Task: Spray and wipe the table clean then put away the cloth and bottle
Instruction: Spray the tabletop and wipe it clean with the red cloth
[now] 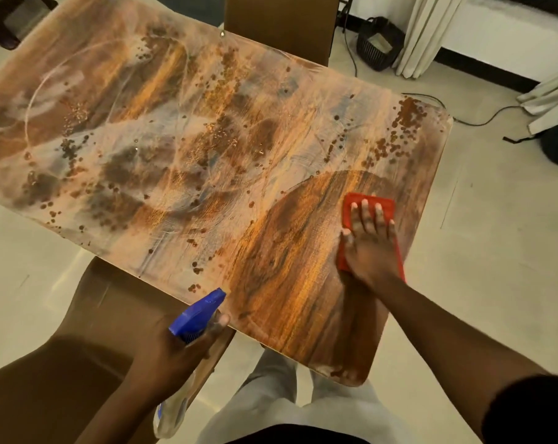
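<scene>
The right hand point(369, 248) presses flat on the red cloth point(387, 205), unwiped table point(175, 123) lying leftward; the left hand point(172, 350) grips the bottle point(196, 315).

Your bench point(181, 129) shows orange-brown wood grain under a whitish film with dark speckles; near its right edge, a clear brown arc. Your cloth point(365, 203) is red, the bottle point(194, 318) blue-topped.
</scene>
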